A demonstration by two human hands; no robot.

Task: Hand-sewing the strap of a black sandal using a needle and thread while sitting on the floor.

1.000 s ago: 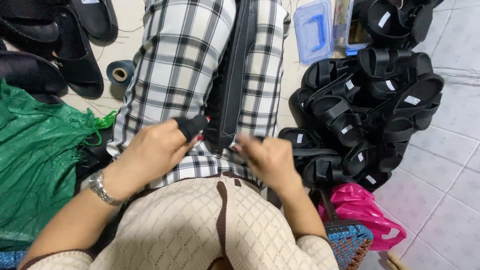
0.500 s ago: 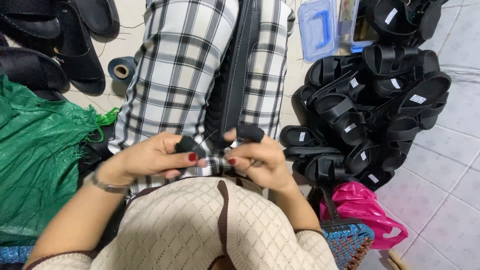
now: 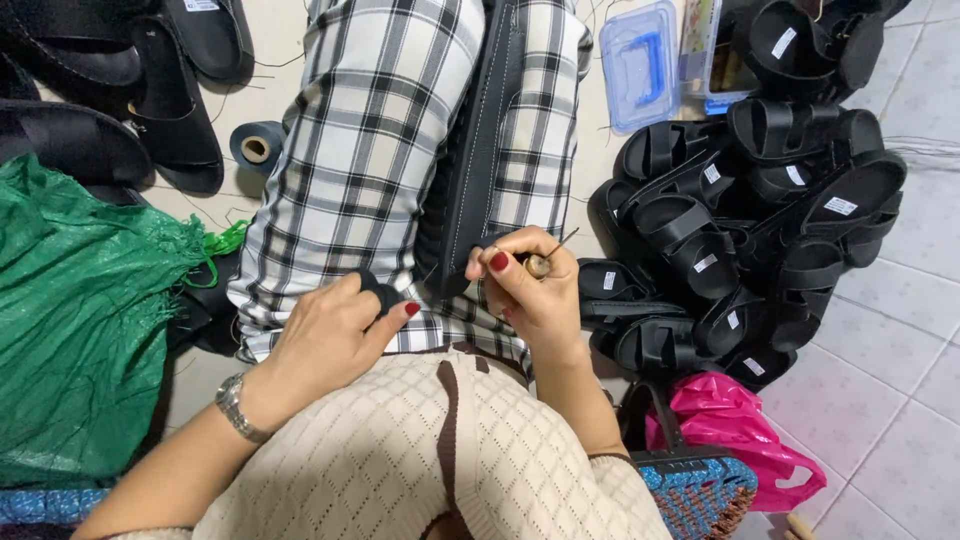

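Observation:
A long black sandal sole [image 3: 480, 130] with white stitching lies between my legs, which are in black-and-white checked trousers [image 3: 370, 150]. My left hand [image 3: 335, 335] rests on my left thigh and pinches a small black strap piece [image 3: 383, 293] at the sole's near end. My right hand [image 3: 528, 290] is closed around a wooden-handled awl [image 3: 545, 260], its thin metal tip pointing up and to the right, beside the sole's right edge. I wear a metal watch [image 3: 237, 405] on the left wrist.
A heap of several finished black sandals [image 3: 740, 210] lies on the tiled floor at right. A green mesh sack [image 3: 80, 320] fills the left. More black soles [image 3: 150, 90] lie at the top left, with a thread spool [image 3: 255, 148], a blue plastic box [image 3: 640, 65] and a pink bag [image 3: 730, 425].
My hands have parted: the right one has drawn to the right with the awl, and the left one has settled lower on the thigh with the strap piece.

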